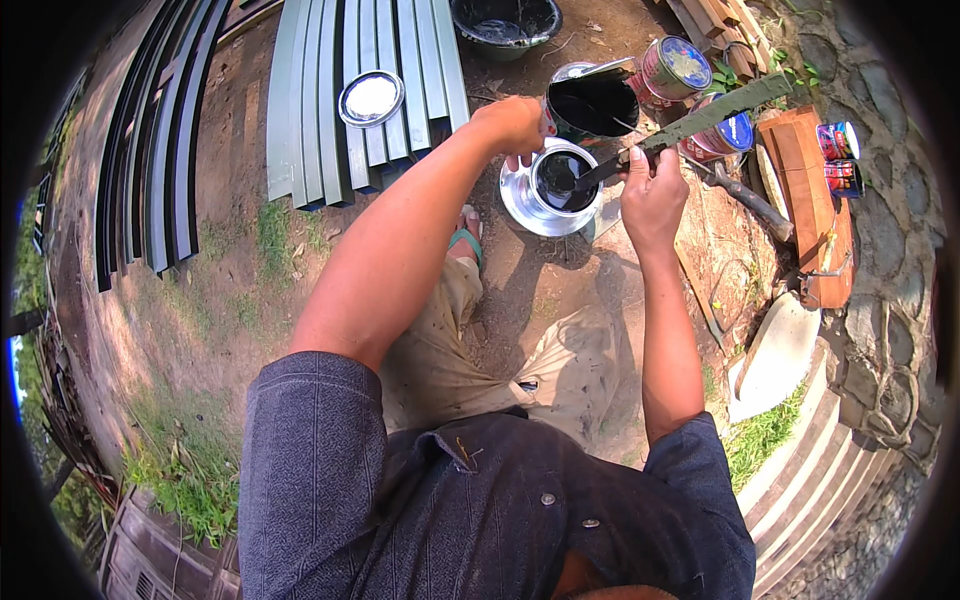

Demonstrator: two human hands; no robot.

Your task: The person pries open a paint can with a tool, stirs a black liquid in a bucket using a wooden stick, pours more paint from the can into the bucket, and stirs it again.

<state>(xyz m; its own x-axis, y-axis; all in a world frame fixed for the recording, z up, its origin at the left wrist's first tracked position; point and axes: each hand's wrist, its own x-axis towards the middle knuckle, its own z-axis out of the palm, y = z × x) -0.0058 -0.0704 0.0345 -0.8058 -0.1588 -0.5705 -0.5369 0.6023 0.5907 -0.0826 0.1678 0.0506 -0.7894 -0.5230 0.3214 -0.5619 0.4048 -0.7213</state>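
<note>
My right hand (pixel 655 192) grasps a long flat stick (pixel 728 111), its dark end over the silver pot (pixel 521 200) of glossy black liquid (pixel 561 172); whether my left hand (pixel 514 126) grips, I cannot tell.

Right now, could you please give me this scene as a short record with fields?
Main vessel: round silver metal pot with a wide rim, black liquid inside
Beyond it: open round dark container, black inside
Left hand: at the near sides of both vessels; exact grip unclear
Right hand: closed around a long flat grey-green stick
Stick's lower end: blackened, at the pot's opening
Left side: long grey-green metal bars, with a round white-centred lid on them
Top: round black basin
</note>
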